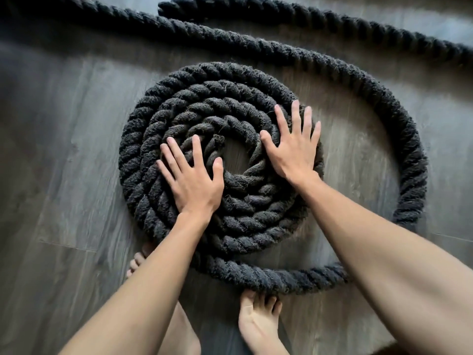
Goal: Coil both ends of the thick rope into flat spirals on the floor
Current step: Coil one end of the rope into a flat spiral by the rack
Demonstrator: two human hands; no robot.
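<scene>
Pressing palm-down, both hands lay on the thick black twisted-fibre rope (143, 155), wound here as a flat spiral of about four snug turns on the grey wood-plank floor (64, 149), just ahead of the person's bare feet.

Left hand (194, 183): flat on the near-left turns, fingers straight and spread, thumb towards the small open centre. Right hand (294, 152): flat on the far-right turns, fingers fanned wide. Neither hand curled round or pinched anything.

Loose outer turn (412, 155) left the spiral at the near side, touched the toes of the right foot (258, 321), then swung wide to the right, well apart from the packed turns, and ran off up-left. A second rope run (307, 16) lay along the top with a blunt end showing, uncoiled.

Judgement: the step in hand was turning the disc to wind in that slack.
- Even downward pressure from both palms should stop the turns riding up over each other.
- Hands on opposite sides should rotate the disc as one piece, not shear the inner turns.
- The wide loop wants guiding in snug against the outermost turn.
- The foot touching the rope could snag the feed; better moved back.
- The centre gap looked loose and may need closing.
</scene>
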